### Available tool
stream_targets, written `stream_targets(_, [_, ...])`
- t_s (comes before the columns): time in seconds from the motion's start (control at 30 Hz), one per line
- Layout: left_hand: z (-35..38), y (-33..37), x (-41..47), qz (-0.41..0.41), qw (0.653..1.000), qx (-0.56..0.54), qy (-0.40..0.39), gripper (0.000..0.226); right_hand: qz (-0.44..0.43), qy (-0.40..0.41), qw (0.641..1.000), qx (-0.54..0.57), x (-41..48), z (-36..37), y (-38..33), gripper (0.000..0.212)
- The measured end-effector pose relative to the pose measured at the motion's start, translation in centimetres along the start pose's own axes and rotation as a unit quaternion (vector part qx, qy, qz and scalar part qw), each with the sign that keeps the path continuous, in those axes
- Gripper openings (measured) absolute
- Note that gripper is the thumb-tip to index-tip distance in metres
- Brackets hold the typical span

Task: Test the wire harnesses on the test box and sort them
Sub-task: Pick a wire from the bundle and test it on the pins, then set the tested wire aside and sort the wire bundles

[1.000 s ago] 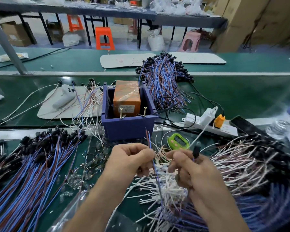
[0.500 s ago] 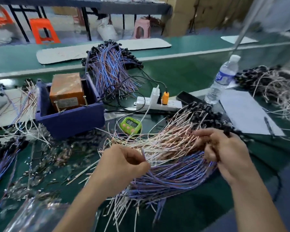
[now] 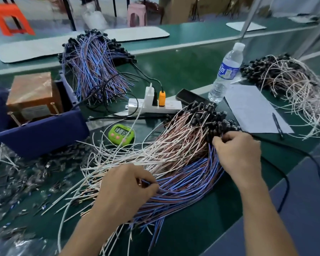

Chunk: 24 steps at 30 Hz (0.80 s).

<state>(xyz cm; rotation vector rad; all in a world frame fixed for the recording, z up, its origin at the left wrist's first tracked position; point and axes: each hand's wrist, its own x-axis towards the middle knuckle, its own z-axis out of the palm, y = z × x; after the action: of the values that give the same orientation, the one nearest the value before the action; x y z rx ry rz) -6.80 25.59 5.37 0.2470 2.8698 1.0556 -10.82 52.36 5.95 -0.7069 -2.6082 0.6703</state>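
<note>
Your right hand (image 3: 236,154) has its fingers curled in, pinching among the black plugs (image 3: 216,122) at the far end of the wire pile (image 3: 183,163), while your left hand (image 3: 126,187) is closed on a few blue and brown strands near the loose tips. Pull now and neighbouring wires could drag out tangled, mixing the pile's colours. The test box (image 3: 37,133) sits well off beyond your left hand, so a trailing bundle might sweep the green timer (image 3: 121,134) lying just past that hand.
</note>
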Motion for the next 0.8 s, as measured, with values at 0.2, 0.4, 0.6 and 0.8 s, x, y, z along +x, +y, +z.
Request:
stream_targets(0.2, [0.5,-1.4,0.1,0.041,0.999,-0.029,-0.006,0.020,-0.007,0.095,0.993,0.074,-1.4,0.5,0.0,0.012])
stream_targets(0.4, [-1.0,-2.8,-0.2,0.017,0.991,-0.127,0.029,0.021,-0.031,0.118,0.978,0.167,-3.6,0.7,-0.3,0.015])
stream_targets(0.6, [-2.5,-4.2,-0.2,-0.041,0.975,-0.197,0.091,0.019,-0.115,0.057,0.943,0.307,-7.2,2.0,-4.3,0.012])
stream_targets(0.8, [-4.0,-5.8,-1.2,-0.066,0.951,-0.261,0.154,0.021,-0.156,-0.058,0.919,0.357,-10.4,4.3,-9.0,0.005])
